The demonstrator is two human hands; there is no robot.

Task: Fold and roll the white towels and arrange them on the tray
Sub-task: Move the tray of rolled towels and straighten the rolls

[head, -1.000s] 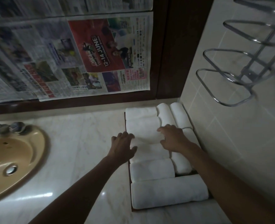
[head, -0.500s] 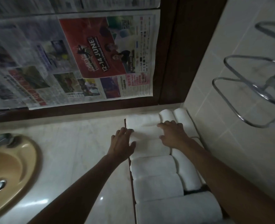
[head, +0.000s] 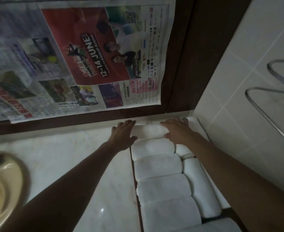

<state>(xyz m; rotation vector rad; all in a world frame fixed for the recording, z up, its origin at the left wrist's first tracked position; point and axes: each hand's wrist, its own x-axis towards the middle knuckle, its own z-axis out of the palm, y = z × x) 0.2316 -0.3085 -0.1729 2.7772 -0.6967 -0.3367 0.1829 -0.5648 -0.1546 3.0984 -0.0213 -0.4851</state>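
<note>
Both hands have slid up since a moment ago, from the middle rolls to the farthest roll [head: 150,132] at the back of the tray [head: 132,158]. My left hand [head: 123,136] lies flat with fingers spread loosely, palm on the roll's left end and partly on the counter [head: 67,156]. My right hand [head: 177,131] is also flat and open, fingers forward over the roll's right end, thumb tucked against its near side. Neither hand grips; they press down, set apart with bare towel showing between them. From that roll, more rolled towels [head: 158,164] run toward 6 o'clock in a column, touching each other, with a second column [head: 199,186] lying lengthwise just beside them at 3 o'clock. At 9 o'clock, the counter is pale marble, with a tan sink [head: 2,190] at 8 o'clock. At 12 o'clock, newspaper [head: 87,56] covers the dark wood-framed panel. At 3 o'clock is a tiled wall [head: 238,72] bearing a chrome rack [head: 263,104].
</note>
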